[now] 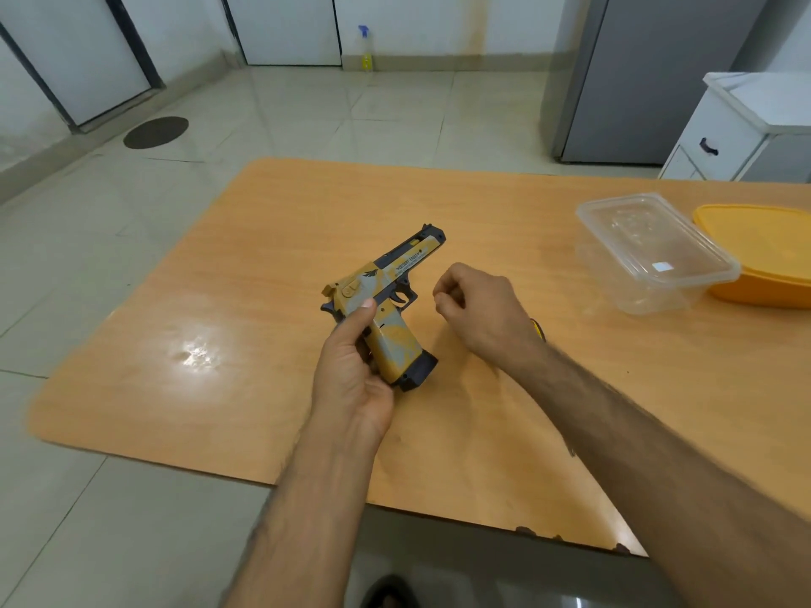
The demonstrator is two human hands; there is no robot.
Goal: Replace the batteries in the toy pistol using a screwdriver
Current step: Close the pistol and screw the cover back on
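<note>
Pale tiled floor (272,103) all round, with a round dark floor cover (156,132) far left, white doors (289,28) along the back wall and a spray bottle (365,48) standing at the wall's foot. Orange-brown wooden table (219,300) filling the middle, its right end cut off by the frame edge, its near edge chipped and dark in spots. Grey cabinet (636,76) at the back right, next to a white drawer unit (746,125), both only partly in view. On the table's right side, a clear plastic container (654,252) touching or overlapping a yellow bowl-like container (768,256) that runs out of frame; contents of neither readable, only a small bright glint in the clear one. Near the table's centre, toy pistol (386,296), yellow and grey with dark parts, gripped at the handle by left hand (351,370), thumb up along the side, barrel pointing up and away to the right; whether raised off the table or resting on it, cannot tell. Lettering on the slide too small to read. Just beside the trigger guard, right hand (478,309), fingers curled inward, fingertips hidden from view; whether pinching something small, cannot tell. Behind the right wrist, a sliver of something yellow and black (537,329), mostly hidden, not identifiable. At the bottom edge, a dark shape on the floor, blurred.
</note>
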